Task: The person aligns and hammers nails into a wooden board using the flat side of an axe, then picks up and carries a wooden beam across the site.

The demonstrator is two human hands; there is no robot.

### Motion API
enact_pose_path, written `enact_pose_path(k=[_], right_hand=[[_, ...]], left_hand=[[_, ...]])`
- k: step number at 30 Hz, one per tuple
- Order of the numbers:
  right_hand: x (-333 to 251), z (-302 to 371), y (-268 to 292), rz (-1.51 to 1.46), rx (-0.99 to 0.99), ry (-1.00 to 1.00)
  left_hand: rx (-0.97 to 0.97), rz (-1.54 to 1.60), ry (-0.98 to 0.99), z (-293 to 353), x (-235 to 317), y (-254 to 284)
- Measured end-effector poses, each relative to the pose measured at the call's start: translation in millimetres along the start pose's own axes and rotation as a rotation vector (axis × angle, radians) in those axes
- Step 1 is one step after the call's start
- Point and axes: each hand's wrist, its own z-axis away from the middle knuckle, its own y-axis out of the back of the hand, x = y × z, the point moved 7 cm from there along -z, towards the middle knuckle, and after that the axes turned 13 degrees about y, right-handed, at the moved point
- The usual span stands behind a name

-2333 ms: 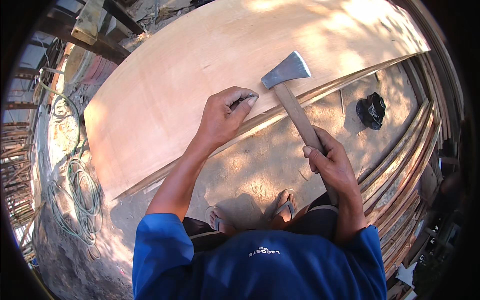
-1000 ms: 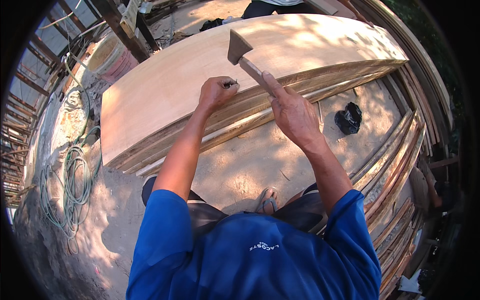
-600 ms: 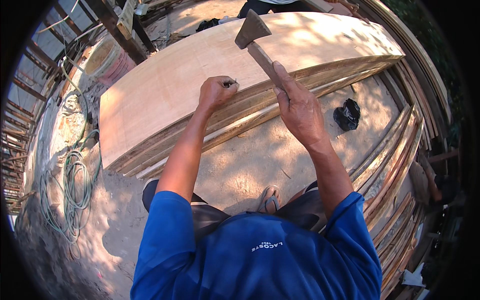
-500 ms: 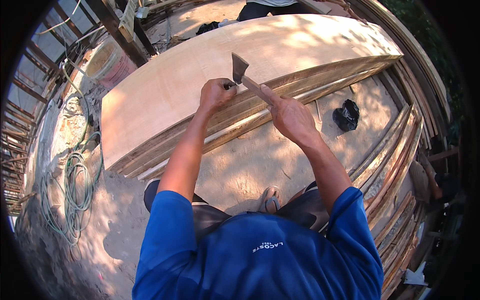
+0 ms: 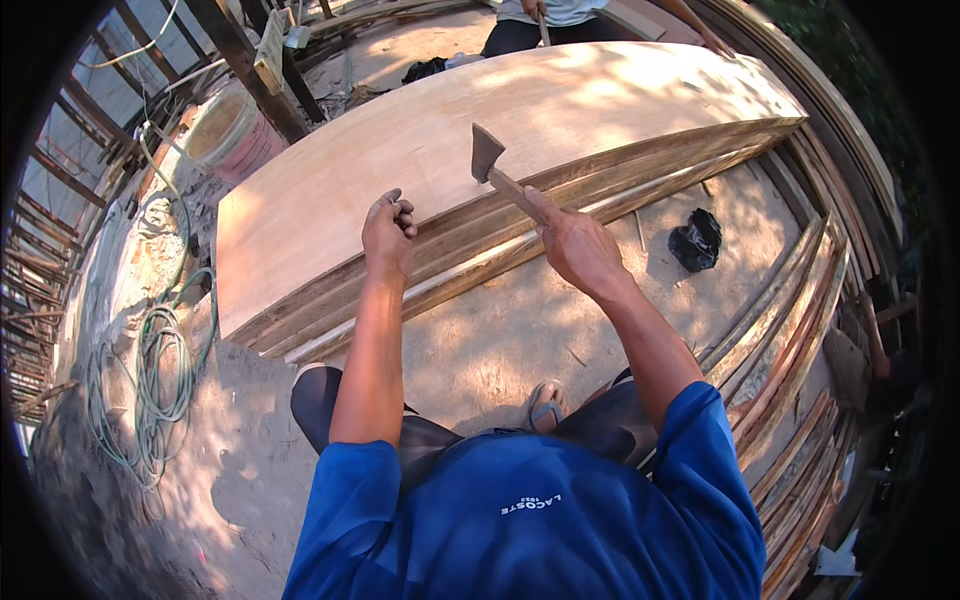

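My right hand (image 5: 582, 248) is closed round the wooden handle of a hatchet (image 5: 487, 152). The dark metal head is just over the near part of a curved plywood-faced panel (image 5: 330, 200), whose near edge shows stacked timber strips. A thin upright sliver, perhaps a nail, shows under the head, too small to be sure. To the left of it, my left hand (image 5: 388, 235) is over the panel's near edge with its fingers curled in. Whatever those fingers hold, if anything, is hidden.
Across the panel a co-worker's hand (image 5: 535, 10) grips a handle; their other arm reaches the panel's far right. A black plastic bag (image 5: 695, 240) lies on the ground. Timber strips (image 5: 770, 300) are stacked at right. A coiled hose (image 5: 160, 370) and bucket (image 5: 235, 130) are at left.
My left hand has drawn back leftward, away from the spot beside the hatchet head. The hatchet stays over nearly the same place. Across the panel, the co-worker's hands have come into view.
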Motion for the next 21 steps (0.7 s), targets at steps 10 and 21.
enact_pose_path(k=[10,21], right_hand=[[-41.8,-2.6,95.7,-0.206,0.694,0.2],[-17.8,2.7,65.1,-0.069,0.318,0.081]], left_hand=[[-0.171,0.303,0.433,45.7,-98.7,-10.0],[-0.065,0.144,0.569,76.0,-136.3,-23.7]])
